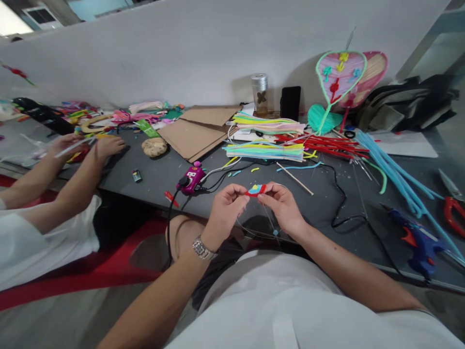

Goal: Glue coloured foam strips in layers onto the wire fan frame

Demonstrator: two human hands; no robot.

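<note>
Just over the table's front edge, my left hand (228,206) and my right hand (282,206) pinch a small pipe-cleaner piece (256,190) between them. It is red along the outside, with blue and a yellow tip inside. Each hand has its thumb and fingers closed on one end. A thin wire or thread hangs in a loop below, with a small blue bead-like bit (275,232) on it; where it is fastened I cannot make out. Short blue and yellow pipe-cleaner scraps (237,173) lie beyond my hands.
A purple power strip (192,178) with cables stands left of my hands. Pipe-cleaner bundles (265,152) lie ahead, near a wooden stick (296,178). To the right are a blue glue gun (417,240) and red-handled scissors (454,213). A co-worker's hands (105,145) work at left.
</note>
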